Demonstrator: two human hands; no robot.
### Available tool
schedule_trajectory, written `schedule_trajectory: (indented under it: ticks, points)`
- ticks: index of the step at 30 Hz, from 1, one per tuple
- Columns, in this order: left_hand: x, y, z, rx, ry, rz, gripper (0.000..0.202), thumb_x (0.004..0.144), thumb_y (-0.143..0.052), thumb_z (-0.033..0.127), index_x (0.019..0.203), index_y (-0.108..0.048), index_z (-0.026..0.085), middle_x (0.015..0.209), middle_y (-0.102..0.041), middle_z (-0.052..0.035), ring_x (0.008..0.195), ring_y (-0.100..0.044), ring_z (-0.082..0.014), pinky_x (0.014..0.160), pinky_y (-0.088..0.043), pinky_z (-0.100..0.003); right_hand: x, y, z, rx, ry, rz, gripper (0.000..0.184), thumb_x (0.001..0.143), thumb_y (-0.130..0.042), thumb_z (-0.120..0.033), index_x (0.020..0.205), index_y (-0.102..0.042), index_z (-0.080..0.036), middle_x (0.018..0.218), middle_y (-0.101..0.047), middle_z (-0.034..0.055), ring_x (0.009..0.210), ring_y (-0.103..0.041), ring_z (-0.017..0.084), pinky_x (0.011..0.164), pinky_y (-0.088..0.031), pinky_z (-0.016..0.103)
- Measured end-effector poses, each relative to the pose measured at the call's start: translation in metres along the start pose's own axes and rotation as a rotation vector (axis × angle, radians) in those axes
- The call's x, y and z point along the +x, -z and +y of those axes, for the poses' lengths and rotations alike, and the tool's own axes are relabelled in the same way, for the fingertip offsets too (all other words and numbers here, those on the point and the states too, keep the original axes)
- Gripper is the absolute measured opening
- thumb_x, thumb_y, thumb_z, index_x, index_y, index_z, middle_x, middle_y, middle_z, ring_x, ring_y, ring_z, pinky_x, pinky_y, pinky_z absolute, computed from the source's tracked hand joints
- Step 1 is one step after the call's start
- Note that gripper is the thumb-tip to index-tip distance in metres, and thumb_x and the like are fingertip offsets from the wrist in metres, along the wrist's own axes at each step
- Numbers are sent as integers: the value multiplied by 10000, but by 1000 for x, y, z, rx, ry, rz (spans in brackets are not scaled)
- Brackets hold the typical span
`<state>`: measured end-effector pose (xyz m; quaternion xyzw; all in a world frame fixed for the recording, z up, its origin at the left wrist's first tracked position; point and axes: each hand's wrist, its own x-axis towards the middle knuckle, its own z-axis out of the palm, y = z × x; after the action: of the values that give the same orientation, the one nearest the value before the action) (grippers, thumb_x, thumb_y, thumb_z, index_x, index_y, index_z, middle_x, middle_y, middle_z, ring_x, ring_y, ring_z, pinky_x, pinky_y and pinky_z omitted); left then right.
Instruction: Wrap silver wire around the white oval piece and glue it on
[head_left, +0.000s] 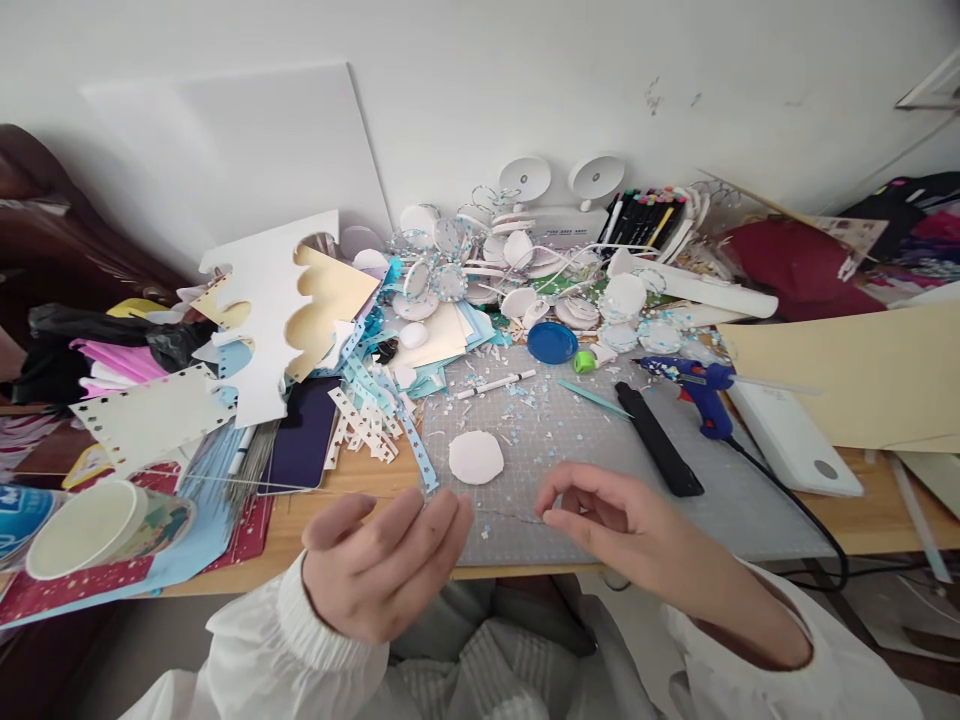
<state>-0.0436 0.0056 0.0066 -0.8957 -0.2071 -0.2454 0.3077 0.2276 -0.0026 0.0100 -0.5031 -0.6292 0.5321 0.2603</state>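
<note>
My right hand (622,520) has thumb and forefinger pinched on the end of a thin wire (514,516), which runs left over the grey cutting mat (517,548). My left hand (390,560) is at the mat's front left edge, its fingers stretched and a little apart. The wire passes close to its fingertips; whether it touches them I cannot tell. Just beyond both hands lies a white scalloped disc (476,457), flat on the mat. Tiny blue and white paper bits are scattered around it.
Behind lie a pen (496,384), a blue lid (553,343) and a pile of white discs with beaded wire (517,250). On the right are a black cutter (658,440), a blue glue gun (697,390) and a white box (795,440). Paper cups (86,530) and punched strips (367,420) are left.
</note>
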Motion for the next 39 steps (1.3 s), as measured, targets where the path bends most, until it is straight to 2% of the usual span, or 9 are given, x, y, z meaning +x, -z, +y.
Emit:
schedule_trajectory:
  ticks: [6, 12, 16, 20, 24, 29, 34, 36, 39]
  points:
    - [8, 9, 8, -40, 83, 13, 301, 900, -459, 22, 1027, -682, 178, 877, -766, 22, 802, -618, -116, 613, -418, -289, -11, -5, -6, -23, -36, 35, 84, 821, -581, -293, 850, -586, -215, 669, -522, -25, 600, -501, 124, 521, -411, 224]
    - [12, 10, 21, -57, 295, 89, 264, 897, -490, 32, 926, -679, 213, 792, -750, 52, 722, -599, -120, 687, -360, -325, -18, -16, -8, -143, 105, 209, 55, 842, -557, -230, 791, -568, -212, 734, -584, -1, 629, -541, 133, 561, -446, 240]
    - [13, 12, 27, -107, 408, 67, 227, 883, -498, 41, 900, -666, 193, 785, -741, 22, 723, -589, -135, 738, -318, -353, -15, -26, -5, -255, 352, 359, 123, 857, -542, -136, 761, -549, -212, 776, -613, 5, 621, -545, 119, 518, -417, 226]
    - [18, 17, 26, -265, 550, -6, 200, 844, -504, 51, 855, -648, 189, 766, -720, 2, 710, -562, -159, 767, -288, -372, -10, -32, 0, -389, 649, 476, 165, 876, -509, -67, 792, -544, -204, 787, -623, 19, 713, -578, 133, 621, -453, 249]
    - [18, 20, 19, -477, 643, -70, 195, 833, -513, 53, 834, -651, 190, 771, -708, 6, 702, -535, -153, 763, -281, -359, -6, -31, 2, -550, 825, 492, 217, 857, -484, 10, 849, -570, -189, 781, -636, 33, 742, -577, 145, 666, -467, 273]
    - [15, 17, 6, -798, 699, -244, 212, 864, -501, 98, 735, -641, 190, 695, -680, 23, 670, -525, -137, 718, -286, -329, -6, -16, -4, -837, 1015, 328, 261, 894, -399, 12, 906, -603, -151, 811, -679, 62, 727, -580, 153, 657, -492, 284]
    - [20, 7, -9, -1130, 765, -515, 248, 865, -519, 212, 681, -683, 184, 674, -700, -18, 679, -569, -152, 772, -367, -318, -8, -5, -10, -895, 1098, 328, 244, 945, -374, -57, 872, -596, -127, 800, -683, 86, 731, -578, 162, 644, -495, 290]
    - [19, -1, -12, -1382, 803, -653, 264, 850, -550, 303, 688, -711, 170, 678, -707, -42, 640, -581, -148, 686, -413, -278, -9, -4, -10, -916, 1142, 329, 248, 949, -366, -71, 858, -590, -127, 790, -684, 88, 722, -582, 168, 614, -485, 296]
    - [12, -13, -7, -1781, 870, -801, 373, 819, -590, 462, 665, -731, 153, 593, -652, -37, 524, -534, -119, 542, -406, -229, -12, -5, -10, -924, 1153, 318, 231, 936, -379, -61, 846, -580, -131, 771, -689, 77, 702, -599, 172, 573, -462, 304]
